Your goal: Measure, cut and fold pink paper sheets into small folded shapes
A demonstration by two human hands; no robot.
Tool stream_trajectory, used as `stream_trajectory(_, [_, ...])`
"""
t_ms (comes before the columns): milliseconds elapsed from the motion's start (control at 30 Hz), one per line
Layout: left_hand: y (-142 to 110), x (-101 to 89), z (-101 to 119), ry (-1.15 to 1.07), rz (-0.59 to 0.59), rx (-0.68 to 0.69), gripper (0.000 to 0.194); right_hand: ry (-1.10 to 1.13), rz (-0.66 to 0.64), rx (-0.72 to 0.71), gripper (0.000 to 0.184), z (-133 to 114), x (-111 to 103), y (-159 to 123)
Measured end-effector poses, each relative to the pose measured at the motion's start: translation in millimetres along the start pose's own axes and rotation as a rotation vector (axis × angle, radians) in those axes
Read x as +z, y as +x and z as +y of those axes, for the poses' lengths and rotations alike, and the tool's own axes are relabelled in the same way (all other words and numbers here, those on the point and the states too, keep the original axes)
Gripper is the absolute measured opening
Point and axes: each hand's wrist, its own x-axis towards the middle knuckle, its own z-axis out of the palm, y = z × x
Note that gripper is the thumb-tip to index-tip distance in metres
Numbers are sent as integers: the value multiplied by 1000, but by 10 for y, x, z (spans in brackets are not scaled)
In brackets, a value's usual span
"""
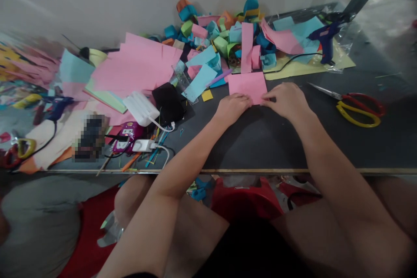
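A small rectangular sheet of pink paper point(246, 84) lies on the dark tabletop in front of me. My left hand point(233, 107) presses on its near left edge, fingers close together on the paper. At the near right corner, my right hand point(288, 100) pinches the same sheet between thumb and fingers. The undersides of the fingertips are hidden. To the right of my right hand rests a pair of scissors point(352, 104) with one red and one yellow handle, blades apart and pointing left. A pink paper strip point(246, 47) stands out just beyond the sheet.
Behind the sheet is a heap of colourful folded paper pieces point(221, 45). A blue glue gun point(327, 41) stands at the back right, another glue gun point(58, 106) at the left. Large pink sheets point(137, 65), a white power bank point(141, 108) and a black pouch point(168, 103) lie left.
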Motion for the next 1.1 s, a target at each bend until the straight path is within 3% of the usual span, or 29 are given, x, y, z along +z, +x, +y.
stream_trajectory(267, [-30,-25,41,69,6,-36,30,24,6,-225,34,-207,48,3])
stream_trajectory(567, [-46,-76,-44,26,181,40,40,68,149,-148,34,-224,12,-15])
stream_trajectory(767, [-75,-31,-69,0,219,85,41,94,256,-162,24,-350,55,-56])
stream_trajectory(1100, [-92,-29,-69,-51,242,93,39,28,141,-206,17,-390,45,-24])
